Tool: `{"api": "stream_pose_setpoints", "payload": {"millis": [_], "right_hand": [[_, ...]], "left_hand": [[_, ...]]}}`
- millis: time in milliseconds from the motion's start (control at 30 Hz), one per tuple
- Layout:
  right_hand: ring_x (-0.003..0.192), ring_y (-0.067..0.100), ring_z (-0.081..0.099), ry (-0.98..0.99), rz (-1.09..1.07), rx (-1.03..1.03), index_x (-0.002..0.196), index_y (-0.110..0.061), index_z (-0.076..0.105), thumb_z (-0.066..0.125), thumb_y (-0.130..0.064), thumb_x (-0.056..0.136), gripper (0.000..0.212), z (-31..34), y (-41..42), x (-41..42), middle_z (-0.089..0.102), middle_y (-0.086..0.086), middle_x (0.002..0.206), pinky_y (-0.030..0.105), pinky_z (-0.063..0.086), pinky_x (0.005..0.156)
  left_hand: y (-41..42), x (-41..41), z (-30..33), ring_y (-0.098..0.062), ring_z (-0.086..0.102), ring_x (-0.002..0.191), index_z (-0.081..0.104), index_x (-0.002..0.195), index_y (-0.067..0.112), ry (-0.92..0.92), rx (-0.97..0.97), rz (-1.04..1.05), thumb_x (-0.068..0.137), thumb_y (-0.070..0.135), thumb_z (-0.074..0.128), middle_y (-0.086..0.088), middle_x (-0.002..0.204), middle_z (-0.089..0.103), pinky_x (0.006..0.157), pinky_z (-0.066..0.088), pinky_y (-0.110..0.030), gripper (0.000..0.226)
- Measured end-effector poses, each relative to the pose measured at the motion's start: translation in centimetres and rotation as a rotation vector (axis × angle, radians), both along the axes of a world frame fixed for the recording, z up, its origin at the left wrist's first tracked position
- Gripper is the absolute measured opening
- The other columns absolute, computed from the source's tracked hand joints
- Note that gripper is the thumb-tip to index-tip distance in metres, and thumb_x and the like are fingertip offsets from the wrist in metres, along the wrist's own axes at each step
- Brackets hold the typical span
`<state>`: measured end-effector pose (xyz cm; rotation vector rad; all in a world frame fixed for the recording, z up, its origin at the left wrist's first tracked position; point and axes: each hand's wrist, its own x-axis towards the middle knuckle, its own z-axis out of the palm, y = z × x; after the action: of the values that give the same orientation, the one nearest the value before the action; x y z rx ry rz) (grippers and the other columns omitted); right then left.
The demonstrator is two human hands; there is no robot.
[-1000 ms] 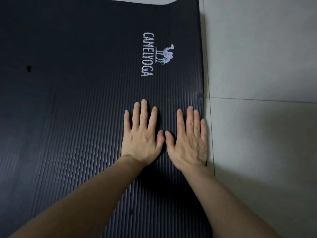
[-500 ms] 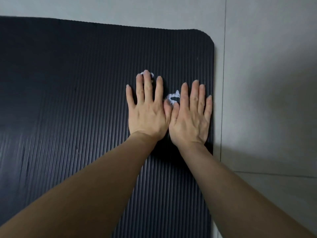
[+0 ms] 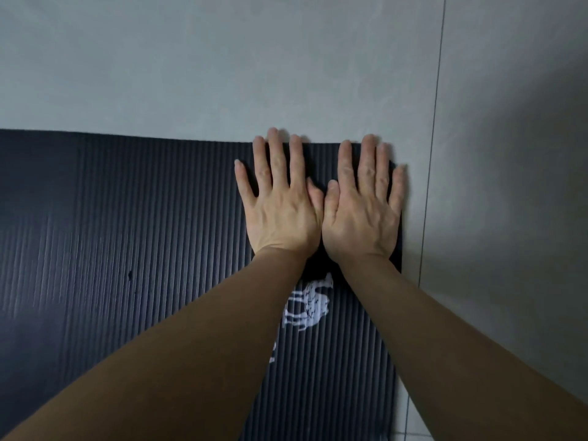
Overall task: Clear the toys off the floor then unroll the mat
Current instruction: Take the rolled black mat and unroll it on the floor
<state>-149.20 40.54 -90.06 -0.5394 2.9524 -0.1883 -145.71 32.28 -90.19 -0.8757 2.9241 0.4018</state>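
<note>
Head cam looks straight down on both my palms, flat on the mat [image 3: 143, 233] at its far right corner. Left hand [image 3: 281, 211] and right hand [image 3: 361, 214] sit side by side, thumbs touching, fingers straight and a bit spread, pressing down and gripping nothing. My fingertips reach right up to the far end edge, and the left middle finger pokes just over it onto the tiled floor [image 3: 222, 65]. The mat's long axis runs from that edge back toward me, with the white logo [image 3: 307, 305] between my forearms. My right hand is the one nearer the side edge. No toys in view and it looks fully unrolled, so I reckon what's left is flattening this corner, pressing outward toward the floor.
</note>
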Motion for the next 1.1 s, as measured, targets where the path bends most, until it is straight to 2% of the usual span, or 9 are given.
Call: {"api": "stream_pose_setpoints", "payload": {"millis": [267, 467, 600, 700, 767, 900, 1100], "right_hand": [[0.139, 0.012, -0.007, -0.022, 0.000, -0.052, 0.148, -0.020, 0.012, 0.008, -0.040, 0.093, 0.059, 0.3, -0.1, -0.3, 0.011, 0.008, 0.157, 0.037, -0.013, 0.113], [0.146, 0.022, 0.005, -0.009, 0.004, -0.043, 0.149, -0.020, 0.014, 0.011, -0.043, 0.093, 0.060, 0.2, -0.1, -0.2, 0.011, 0.008, 0.158, 0.035, -0.017, 0.112], [0.146, 0.022, 0.003, -0.017, -0.012, -0.040, 0.149, -0.020, 0.012, 0.007, -0.041, 0.093, 0.060, -0.1, 0.0, 0.2, 0.008, 0.009, 0.158, 0.034, -0.018, 0.112], [0.145, 0.028, 0.011, 0.006, -0.021, -0.010, 0.149, -0.017, 0.016, 0.017, -0.038, 0.095, 0.057, 0.3, 1.9, 4.2, 0.014, 0.013, 0.156, 0.043, -0.003, 0.116], [0.144, 0.032, 0.015, -0.033, 0.014, 0.038, 0.148, -0.018, 0.016, 0.025, -0.042, 0.093, 0.061, 0.6, 4.4, 10.8, 0.017, 0.015, 0.156, 0.049, 0.004, 0.115], [0.145, 0.030, 0.009, -0.100, 0.112, 0.068, 0.147, -0.021, 0.018, 0.036, -0.047, 0.083, 0.071, 0.9, 9.7, 23.5, 0.012, 0.010, 0.157, 0.055, 0.010, 0.112], [0.138, 0.031, 0.026, -0.054, 0.053, 0.012, 0.142, -0.022, 0.035, 0.039, -0.041, 0.080, 0.064, 0.6, 9.9, 23.9, 0.034, 0.009, 0.150, 0.053, 0.015, 0.111]], "left_hand": [[-0.1, -0.2, 0.2, -0.023, -0.009, 0.145, -0.005, 0.148, 0.019, -0.057, -0.010, 0.003, 0.086, 0.040, 0.000, -0.006, 0.158, -0.005, 0.111, -0.018, -0.043, 0.066], [-0.2, 0.0, 0.0, -0.022, -0.009, 0.145, -0.004, 0.148, 0.019, -0.064, -0.034, -0.015, 0.086, 0.040, 0.000, -0.006, 0.159, -0.005, 0.110, -0.019, -0.043, 0.066], [-0.4, -0.1, -0.3, -0.022, -0.008, 0.146, -0.003, 0.149, 0.021, -0.064, -0.035, -0.026, 0.087, 0.038, 0.005, -0.005, 0.159, -0.004, 0.111, -0.017, -0.044, 0.065], [-0.4, -0.1, -0.4, -0.024, -0.006, 0.146, 0.000, 0.149, 0.021, -0.057, -0.062, -0.047, 0.089, 0.037, 0.014, -0.006, 0.159, -0.002, 0.113, -0.012, -0.047, 0.064], [-0.5, -0.2, -0.3, -0.025, -0.004, 0.146, 0.003, 0.149, 0.021, -0.042, -0.068, -0.052, 0.090, 0.037, 0.016, -0.006, 0.159, 0.000, 0.114, -0.009, -0.049, 0.063], [-0.5, 0.0, -0.6, -0.025, -0.002, 0.146, 0.006, 0.150, 0.020, -0.026, -0.088, -0.056, 0.091, 0.037, 0.015, -0.006, 0.159, 0.002, 0.115, -0.006, -0.049, 0.061], [0.9, 3.8, -0.7, -0.024, -0.003, 0.146, 0.002, 0.149, 0.015, -0.006, -0.098, -0.190, 0.095, 0.037, 0.010, -0.008, 0.159, -0.001, 0.117, -0.003, -0.046, 0.060]]}}
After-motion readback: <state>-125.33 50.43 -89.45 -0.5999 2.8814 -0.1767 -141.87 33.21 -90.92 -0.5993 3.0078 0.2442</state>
